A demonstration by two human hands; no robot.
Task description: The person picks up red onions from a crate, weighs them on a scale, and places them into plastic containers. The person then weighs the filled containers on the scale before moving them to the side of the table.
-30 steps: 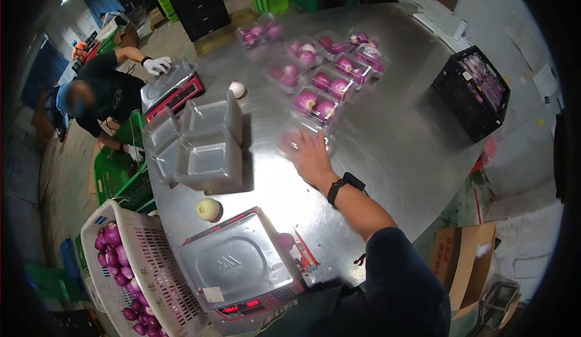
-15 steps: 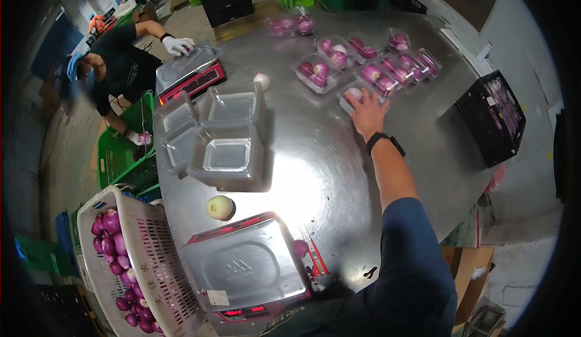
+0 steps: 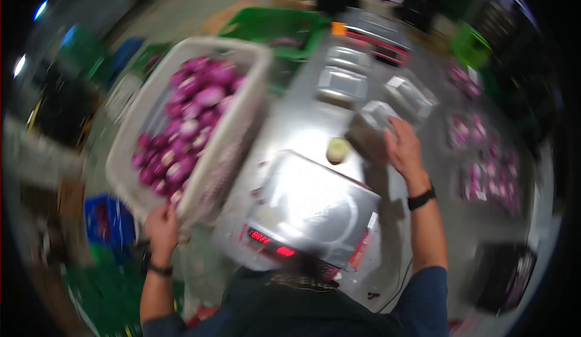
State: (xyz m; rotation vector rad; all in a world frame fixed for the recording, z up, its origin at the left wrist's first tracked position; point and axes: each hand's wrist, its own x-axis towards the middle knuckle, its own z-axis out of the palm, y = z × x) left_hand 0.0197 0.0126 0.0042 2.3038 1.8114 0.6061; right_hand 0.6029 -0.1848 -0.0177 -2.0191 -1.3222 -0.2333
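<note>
My left hand point(image 3: 162, 227) is closed at the near rim of a white plastic basket point(image 3: 115, 155) and seems to grip it. The basket holds many purple onions point(image 3: 190, 116). My right hand point(image 3: 404, 150) has its fingers stretched out beside a stack of clear plastic containers point(image 3: 376, 114); blur hides whether they touch. Left of that hand a peeled pale onion point(image 3: 338, 150) rests on the steel table. Nearer my body is a digital scale point(image 3: 315, 207) with red lit digits.
Packed containers of purple onions point(image 3: 493, 176) stand at the table's right, with a black crate point(image 3: 505, 276) nearer. A green crate point(image 3: 254, 25) and a second scale point(image 3: 375, 31) are at the far side. More clear containers point(image 3: 343, 83) stand on the table.
My view has swung left toward the basket. My right hand has let go of a packed onion container and moved to the clear container stack. My left hand has come into view at the basket.
</note>
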